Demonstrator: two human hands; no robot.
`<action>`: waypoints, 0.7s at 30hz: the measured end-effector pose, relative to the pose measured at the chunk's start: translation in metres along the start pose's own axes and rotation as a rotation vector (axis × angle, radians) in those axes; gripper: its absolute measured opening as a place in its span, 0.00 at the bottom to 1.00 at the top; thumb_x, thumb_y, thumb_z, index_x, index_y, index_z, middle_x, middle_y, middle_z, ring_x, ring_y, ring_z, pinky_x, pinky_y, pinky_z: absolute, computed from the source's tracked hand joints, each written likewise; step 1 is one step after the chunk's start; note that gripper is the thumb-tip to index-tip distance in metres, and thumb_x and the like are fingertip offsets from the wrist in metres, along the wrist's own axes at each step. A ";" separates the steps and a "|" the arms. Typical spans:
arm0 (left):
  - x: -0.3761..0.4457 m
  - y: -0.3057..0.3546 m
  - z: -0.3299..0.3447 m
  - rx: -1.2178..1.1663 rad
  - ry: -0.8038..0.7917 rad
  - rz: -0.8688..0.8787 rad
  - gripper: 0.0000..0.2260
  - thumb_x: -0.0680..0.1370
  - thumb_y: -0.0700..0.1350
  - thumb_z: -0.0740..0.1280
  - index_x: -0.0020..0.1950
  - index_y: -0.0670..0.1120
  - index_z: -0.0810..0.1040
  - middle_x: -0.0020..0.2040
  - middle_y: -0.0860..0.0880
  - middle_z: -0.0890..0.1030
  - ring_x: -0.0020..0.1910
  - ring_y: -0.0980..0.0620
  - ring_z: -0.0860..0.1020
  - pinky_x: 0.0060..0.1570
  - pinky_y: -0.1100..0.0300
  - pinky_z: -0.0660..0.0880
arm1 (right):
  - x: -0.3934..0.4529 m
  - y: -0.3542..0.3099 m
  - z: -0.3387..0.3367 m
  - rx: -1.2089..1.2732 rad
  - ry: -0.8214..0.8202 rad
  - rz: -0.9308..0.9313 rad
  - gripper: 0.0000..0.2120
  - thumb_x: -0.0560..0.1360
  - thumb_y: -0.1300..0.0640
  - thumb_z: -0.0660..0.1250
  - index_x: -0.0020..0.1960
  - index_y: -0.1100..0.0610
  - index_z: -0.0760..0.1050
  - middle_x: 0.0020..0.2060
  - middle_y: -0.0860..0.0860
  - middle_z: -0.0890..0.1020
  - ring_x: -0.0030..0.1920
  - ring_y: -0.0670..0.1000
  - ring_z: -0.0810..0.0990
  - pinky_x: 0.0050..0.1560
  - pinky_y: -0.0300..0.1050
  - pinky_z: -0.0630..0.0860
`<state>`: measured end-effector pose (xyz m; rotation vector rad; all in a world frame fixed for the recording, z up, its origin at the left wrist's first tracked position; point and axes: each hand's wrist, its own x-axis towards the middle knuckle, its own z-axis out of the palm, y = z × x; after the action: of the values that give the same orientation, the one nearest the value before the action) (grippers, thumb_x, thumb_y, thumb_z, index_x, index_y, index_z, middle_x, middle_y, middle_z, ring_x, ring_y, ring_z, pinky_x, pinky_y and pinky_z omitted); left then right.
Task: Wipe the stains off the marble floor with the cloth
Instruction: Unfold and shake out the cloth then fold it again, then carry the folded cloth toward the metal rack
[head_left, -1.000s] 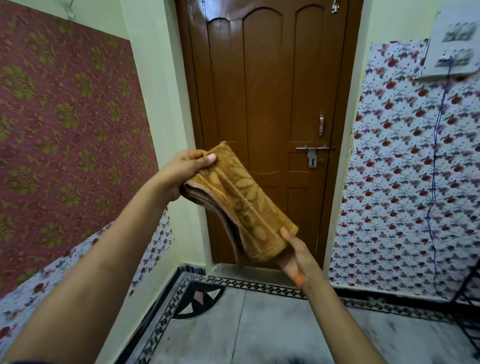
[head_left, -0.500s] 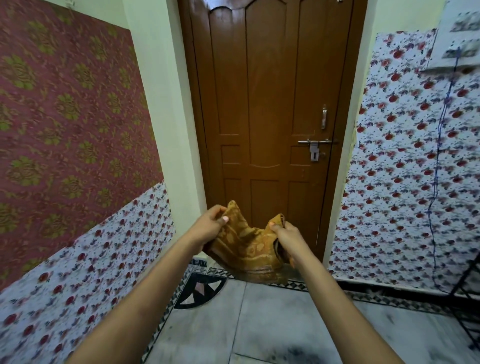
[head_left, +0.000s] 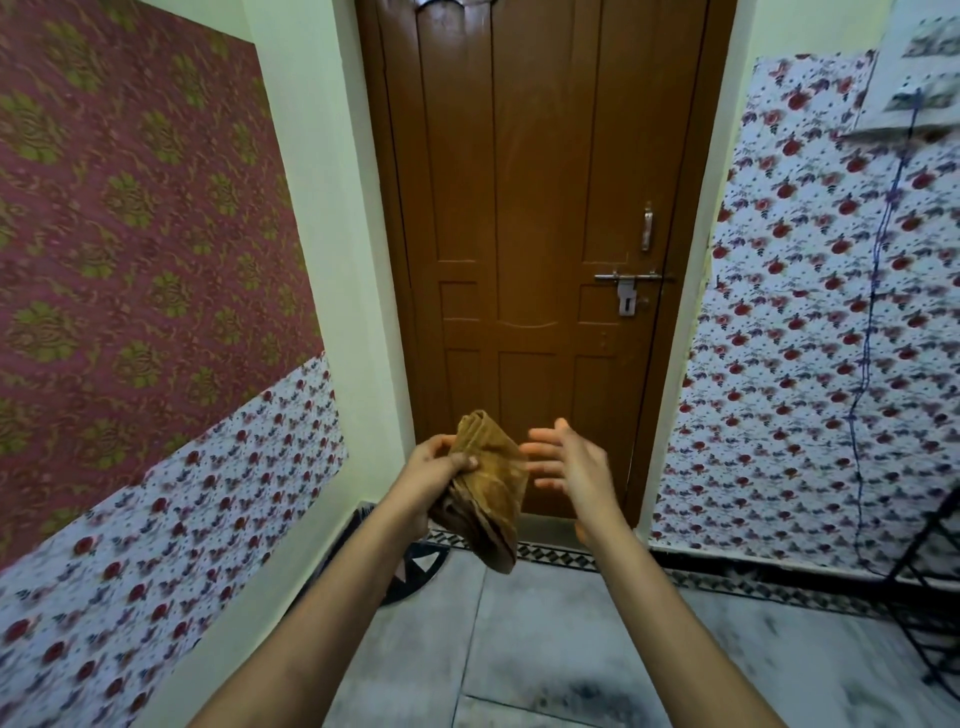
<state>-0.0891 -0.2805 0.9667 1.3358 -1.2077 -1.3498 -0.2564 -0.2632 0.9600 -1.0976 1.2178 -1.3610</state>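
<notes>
A folded golden-brown cloth (head_left: 488, 493) hangs in the air in front of the door, gripped at its upper left by my left hand (head_left: 434, 475). My right hand (head_left: 569, 465) is just to the right of the cloth with its fingers spread and straight, holding nothing. Below lies the grey marble floor (head_left: 545, 639), with dark smudged stains (head_left: 566, 691) near the bottom edge of the view.
A shut brown wooden door (head_left: 535, 249) with a metal latch (head_left: 628, 291) faces me. Patterned walls close in on both sides. A black metal rack (head_left: 935, 597) stands at the right edge. A black-and-white tile border (head_left: 571, 553) runs along the threshold.
The cloth came down from chest height and was bunched together by both hands. My right hand has now let go and opened beside it; only the left hand holds it.
</notes>
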 end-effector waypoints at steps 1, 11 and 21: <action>0.000 -0.001 -0.004 -0.084 0.002 -0.033 0.09 0.75 0.38 0.65 0.55 0.44 0.74 0.48 0.42 0.80 0.44 0.44 0.79 0.43 0.53 0.77 | 0.000 0.007 -0.005 0.005 0.126 -0.030 0.18 0.79 0.48 0.57 0.60 0.60 0.74 0.54 0.57 0.80 0.47 0.50 0.79 0.41 0.38 0.76; -0.018 -0.060 -0.024 -0.380 -0.057 -0.260 0.15 0.76 0.40 0.63 0.64 0.46 0.71 0.52 0.43 0.80 0.46 0.46 0.80 0.37 0.54 0.79 | -0.033 0.075 0.013 0.243 -0.140 0.313 0.20 0.72 0.62 0.68 0.64 0.59 0.71 0.50 0.54 0.82 0.50 0.53 0.81 0.51 0.49 0.78; -0.036 -0.139 -0.029 -0.242 -0.059 -0.372 0.18 0.76 0.33 0.62 0.64 0.46 0.71 0.50 0.46 0.80 0.48 0.47 0.79 0.43 0.54 0.77 | -0.080 0.146 0.011 0.105 -0.021 0.455 0.13 0.73 0.63 0.69 0.53 0.50 0.73 0.49 0.56 0.81 0.47 0.54 0.81 0.46 0.50 0.78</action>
<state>-0.0511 -0.2247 0.8373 1.3950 -0.8233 -1.7473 -0.2225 -0.1900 0.8142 -0.7026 1.2713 -1.0454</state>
